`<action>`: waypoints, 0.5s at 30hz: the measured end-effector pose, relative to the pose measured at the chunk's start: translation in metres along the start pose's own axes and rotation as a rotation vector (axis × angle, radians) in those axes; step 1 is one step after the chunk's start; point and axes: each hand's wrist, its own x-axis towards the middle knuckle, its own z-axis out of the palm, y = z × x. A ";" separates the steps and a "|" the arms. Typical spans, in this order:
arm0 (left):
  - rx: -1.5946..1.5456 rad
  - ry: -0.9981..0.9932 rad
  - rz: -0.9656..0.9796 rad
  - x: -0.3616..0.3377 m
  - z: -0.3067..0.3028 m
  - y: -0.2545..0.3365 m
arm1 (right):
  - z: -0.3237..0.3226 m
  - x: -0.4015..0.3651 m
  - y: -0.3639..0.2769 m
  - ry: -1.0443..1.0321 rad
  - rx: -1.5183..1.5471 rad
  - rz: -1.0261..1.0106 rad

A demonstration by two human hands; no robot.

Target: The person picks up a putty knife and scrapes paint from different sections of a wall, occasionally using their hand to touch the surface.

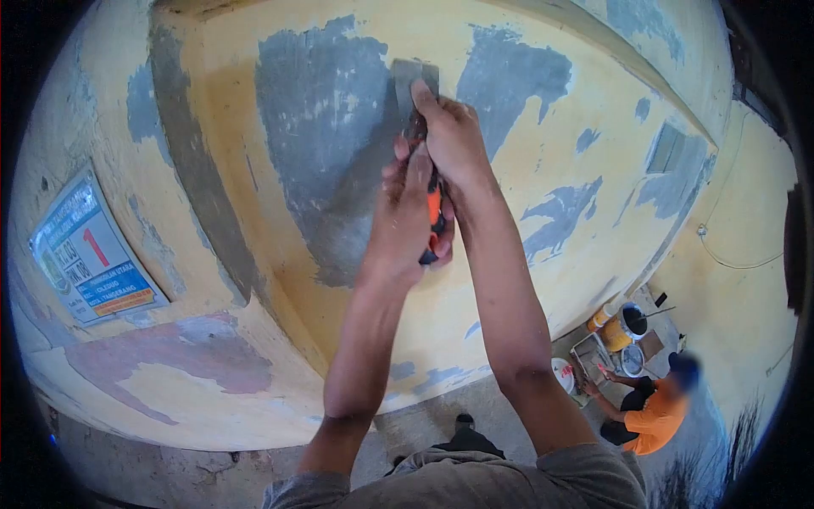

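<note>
Both of my hands are wrapped round one scraper [405, 78], which has a flat metal blade and an orange and black handle [435, 206]. My left hand [403, 204] grips the handle lower down. Above it and to the right, my right hand [452, 140] holds the upper part, its thumb pressed on the blade. The blade lies against the yellow wall [437, 38], at the right edge of a large grey patch [326, 127]. A second grey patch [517, 76] is to the right of the blade.
At the lower right a person in an orange shirt [657, 422] crouches beside a yellow bucket [621, 332], a tray [591, 356] and other containers. A sign [97, 254] hangs on the wall at the left. A ledge [199, 161] runs down the wall.
</note>
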 end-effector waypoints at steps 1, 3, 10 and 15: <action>-0.007 -0.015 0.030 0.001 0.001 -0.004 | -0.002 -0.001 -0.002 0.008 -0.009 -0.008; -0.050 -0.050 0.003 -0.009 0.000 -0.016 | -0.018 -0.001 0.019 -0.051 -0.053 -0.057; -0.064 0.022 -0.057 -0.006 -0.001 -0.029 | -0.024 -0.001 0.029 -0.018 -0.061 0.048; -0.156 -0.014 0.012 -0.016 0.012 -0.034 | -0.026 -0.018 0.008 -0.044 -0.056 0.108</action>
